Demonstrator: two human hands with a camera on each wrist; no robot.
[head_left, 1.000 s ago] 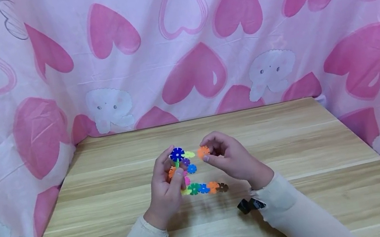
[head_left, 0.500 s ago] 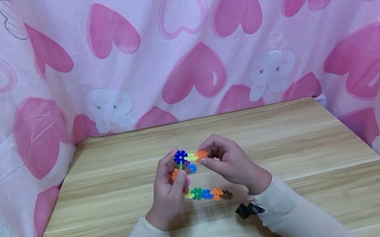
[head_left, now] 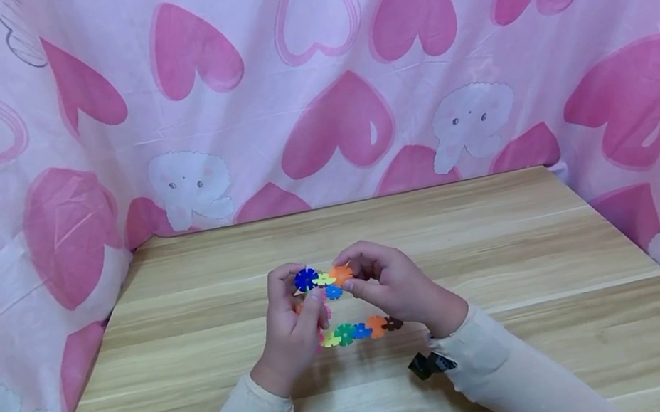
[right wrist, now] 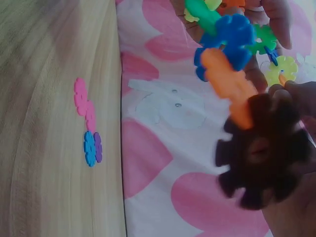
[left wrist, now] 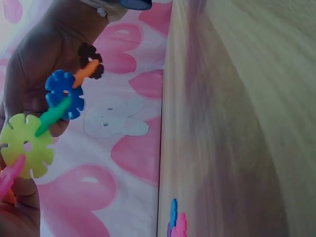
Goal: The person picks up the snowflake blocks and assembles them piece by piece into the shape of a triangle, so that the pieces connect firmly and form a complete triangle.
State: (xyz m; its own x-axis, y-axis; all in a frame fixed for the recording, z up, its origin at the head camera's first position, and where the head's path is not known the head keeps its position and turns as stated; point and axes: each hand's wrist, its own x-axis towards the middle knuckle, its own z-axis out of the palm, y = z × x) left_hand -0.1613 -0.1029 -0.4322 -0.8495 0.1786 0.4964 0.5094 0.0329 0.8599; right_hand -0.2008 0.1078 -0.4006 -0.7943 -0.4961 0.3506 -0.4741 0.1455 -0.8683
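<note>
Both hands are raised over the table, working on a chain of notched plastic snowflake discs. My left hand (head_left: 288, 331) grips the chain near its bend, fingers behind and thumb in front, hiding some pieces. At the chain's upper end are a dark blue disc (head_left: 306, 280) and a yellow disc (head_left: 324, 279). An orange disc (head_left: 342, 275) meets the yellow one, pinched between thumb and forefinger of my right hand (head_left: 401, 288). The lower arm of the chain runs right through a green disc (head_left: 345, 335) to a brown disc (right wrist: 266, 153), large in the right wrist view.
Loose discs lie on the wooden table (head_left: 504, 243) beyond the hands: pink discs (right wrist: 81, 96), a blue disc (right wrist: 89, 148) and a purple disc (right wrist: 98, 147). A pink heart-patterned cloth (head_left: 330, 126) hangs around the table's back and sides.
My right hand has moved left and slightly down, bringing the orange disc from apart to against the yellow disc. The chain in my left hand has shifted and tilted a little.
</note>
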